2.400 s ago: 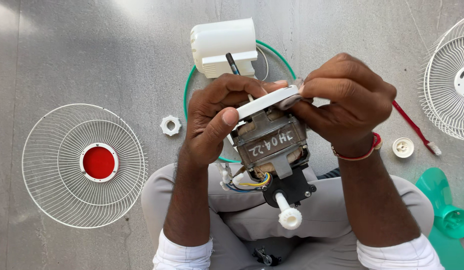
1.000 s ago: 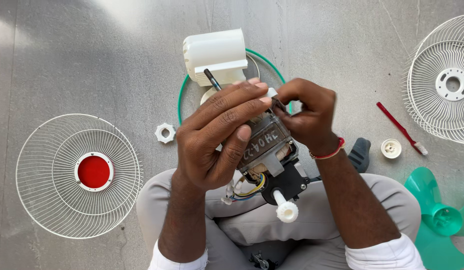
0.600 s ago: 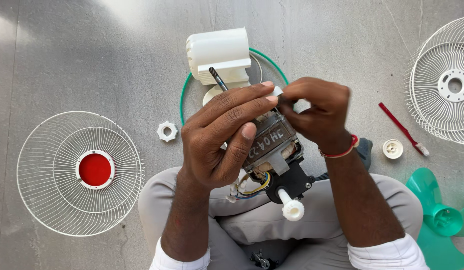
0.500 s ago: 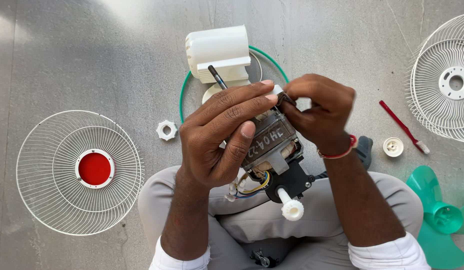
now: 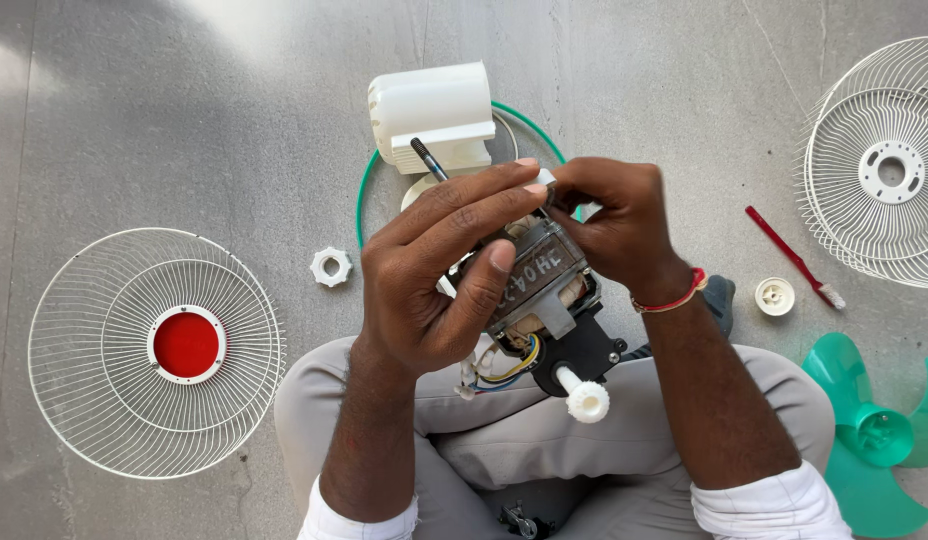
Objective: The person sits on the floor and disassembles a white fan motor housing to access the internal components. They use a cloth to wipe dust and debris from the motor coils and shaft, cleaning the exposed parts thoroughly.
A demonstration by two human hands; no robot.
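Observation:
Over my lap I hold a fan motor [image 5: 539, 285] with a metal core, coloured wires and a white knob [image 5: 587, 400] on a black gearbox. My left hand [image 5: 439, 275] is wrapped around the motor's left side, fingers stretched across its top. My right hand [image 5: 614, 225] pinches something small and dark against the white front plate at the motor's upper end; I cannot make out what it is. The threaded shaft [image 5: 427, 157] sticks up past my left fingers.
A white motor cover [image 5: 429, 115] and green ring [image 5: 364, 190] lie behind the motor. On the floor are a white nut [image 5: 330, 267], a front grille with red centre [image 5: 154, 350], a rear grille [image 5: 879, 165], a red brush [image 5: 789, 255], a white cap [image 5: 774, 296] and a green blade [image 5: 874, 440].
My left hand shifted from gripping the front plate to covering the motor's side and top. My right hand slid along the plate's edge; the motor turned slightly in my grip.

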